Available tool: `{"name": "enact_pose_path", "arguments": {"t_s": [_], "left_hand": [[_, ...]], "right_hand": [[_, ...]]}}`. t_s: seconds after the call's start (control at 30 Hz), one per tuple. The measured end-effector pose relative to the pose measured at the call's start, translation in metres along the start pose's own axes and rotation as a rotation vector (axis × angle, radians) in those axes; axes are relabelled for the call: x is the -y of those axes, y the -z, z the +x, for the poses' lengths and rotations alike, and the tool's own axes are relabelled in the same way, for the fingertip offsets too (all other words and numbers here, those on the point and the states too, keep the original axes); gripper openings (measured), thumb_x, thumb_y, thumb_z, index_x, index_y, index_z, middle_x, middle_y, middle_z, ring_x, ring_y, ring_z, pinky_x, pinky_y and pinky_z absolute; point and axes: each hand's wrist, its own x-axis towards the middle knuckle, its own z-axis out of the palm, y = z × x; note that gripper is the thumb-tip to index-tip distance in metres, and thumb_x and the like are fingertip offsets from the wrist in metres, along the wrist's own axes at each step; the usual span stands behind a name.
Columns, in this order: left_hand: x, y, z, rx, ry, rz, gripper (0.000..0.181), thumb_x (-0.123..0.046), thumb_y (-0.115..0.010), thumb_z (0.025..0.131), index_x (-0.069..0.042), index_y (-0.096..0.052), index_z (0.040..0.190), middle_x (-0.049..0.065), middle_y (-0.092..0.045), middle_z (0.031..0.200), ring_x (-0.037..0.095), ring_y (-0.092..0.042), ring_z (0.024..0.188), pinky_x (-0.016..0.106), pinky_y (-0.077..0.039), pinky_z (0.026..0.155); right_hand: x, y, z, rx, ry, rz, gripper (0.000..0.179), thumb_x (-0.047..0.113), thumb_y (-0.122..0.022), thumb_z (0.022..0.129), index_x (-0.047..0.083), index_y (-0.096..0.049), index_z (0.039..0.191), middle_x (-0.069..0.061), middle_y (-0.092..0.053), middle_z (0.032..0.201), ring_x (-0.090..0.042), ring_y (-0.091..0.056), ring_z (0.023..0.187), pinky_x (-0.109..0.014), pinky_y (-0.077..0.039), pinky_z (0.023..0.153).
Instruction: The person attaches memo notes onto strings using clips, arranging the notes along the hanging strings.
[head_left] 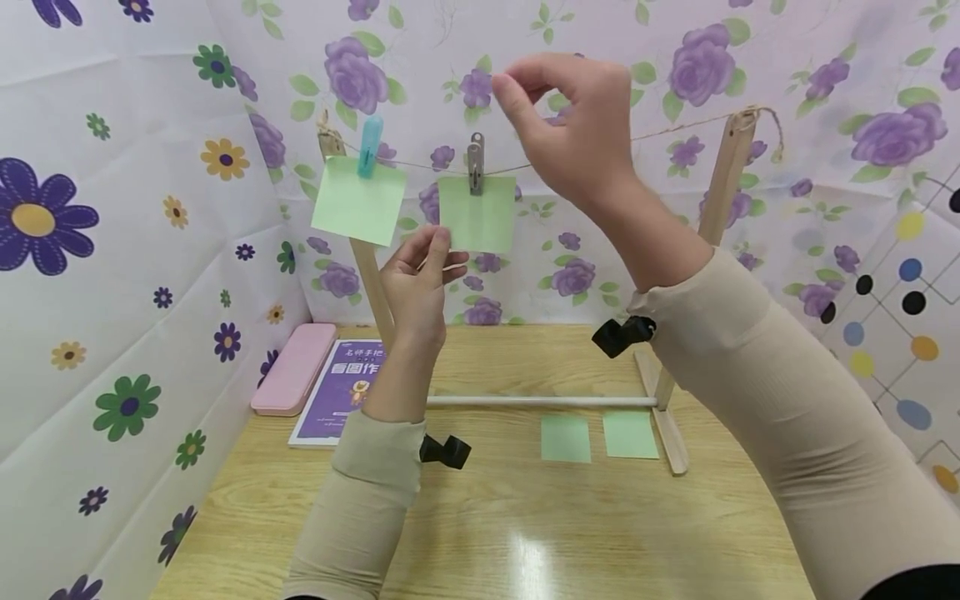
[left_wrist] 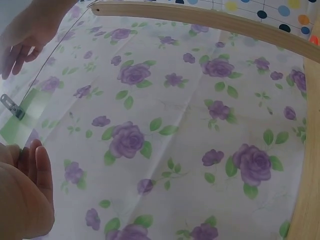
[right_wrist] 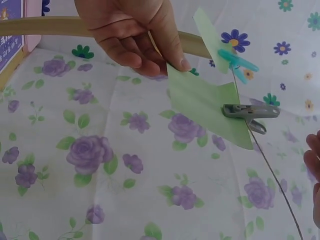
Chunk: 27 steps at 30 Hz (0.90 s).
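Note:
A grey metal clip [head_left: 476, 163] fastens a green paper note [head_left: 487, 215] to the thin string in the head view. My left hand [head_left: 420, 287] pinches the note's lower left corner between thumb and fingers, as the right wrist view also shows with the note's edge at the thumb [right_wrist: 180, 57]. Up and to the right of the clip, my right hand [head_left: 581, 125] is raised with loosely bent fingers, holding nothing. Left of the clip, a second green note [head_left: 360, 200] hangs tilted from a blue clothespin [head_left: 370, 148].
The string runs between two wooden posts [head_left: 723, 179], joined below by a white rod [head_left: 540, 402]. Two more green notes [head_left: 566, 438] lie on the table [head_left: 480, 517] near the right foot. A pink case [head_left: 296, 367] and a purple book [head_left: 337, 400] are at the left.

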Motion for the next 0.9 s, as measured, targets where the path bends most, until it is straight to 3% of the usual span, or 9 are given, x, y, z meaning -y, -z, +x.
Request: {"name": "enact_pose_path", "arguments": {"t_s": [0.07,0.17,0.3,0.57,0.9], "left_hand": [[0.001,0.0,0.0,-0.001,0.0,-0.002,0.009,-0.015,-0.071,0.097,-0.006,-0.073,0.098,0.002,-0.068,0.087,0.014,-0.072,0.071,0.028,-0.063,0.067],[0.003,0.001,0.0,-0.003,-0.005,-0.007,0.011,-0.013,-0.07,0.097,-0.002,-0.073,0.1,0.001,-0.068,0.085,0.014,-0.072,0.07,0.028,-0.063,0.067],[0.004,0.0,0.0,-0.004,-0.001,-0.015,0.009,-0.012,-0.07,0.097,-0.004,-0.073,0.099,0.001,-0.068,0.084,0.014,-0.072,0.07,0.027,-0.063,0.067],[0.006,0.0,-0.001,0.006,0.001,-0.043,0.008,-0.011,-0.072,0.095,-0.003,-0.072,0.098,0.001,-0.07,0.085,0.014,-0.073,0.07,0.026,-0.063,0.065],[0.009,0.005,-0.002,0.022,0.048,-0.006,0.004,-0.01,-0.073,0.093,-0.006,-0.073,0.095,0.005,-0.073,0.089,0.013,-0.072,0.073,0.028,-0.063,0.069]], "right_hand": [[-0.003,0.0,-0.007,-0.12,0.093,0.029,0.02,0.011,-0.068,0.096,-0.002,-0.077,0.084,-0.011,-0.074,0.078,-0.02,-0.065,0.072,-0.023,-0.053,0.075],[-0.005,-0.001,-0.018,-0.234,0.15,0.07,0.021,0.008,-0.068,0.092,-0.002,-0.075,0.075,-0.011,-0.071,0.07,-0.021,-0.061,0.063,-0.022,-0.05,0.068],[-0.009,-0.001,-0.038,-0.302,0.181,0.104,0.022,0.009,-0.065,0.088,-0.002,-0.071,0.07,-0.012,-0.067,0.064,-0.022,-0.055,0.057,-0.018,-0.045,0.061],[-0.018,0.007,-0.084,-0.288,0.16,0.118,0.026,0.019,-0.063,0.087,0.0,-0.07,0.07,-0.01,-0.063,0.06,-0.019,-0.051,0.053,-0.016,-0.042,0.056],[-0.034,0.016,-0.148,-0.147,0.012,0.115,0.03,0.023,-0.064,0.091,-0.001,-0.073,0.075,-0.01,-0.067,0.064,-0.016,-0.054,0.054,-0.016,-0.044,0.056]]}}
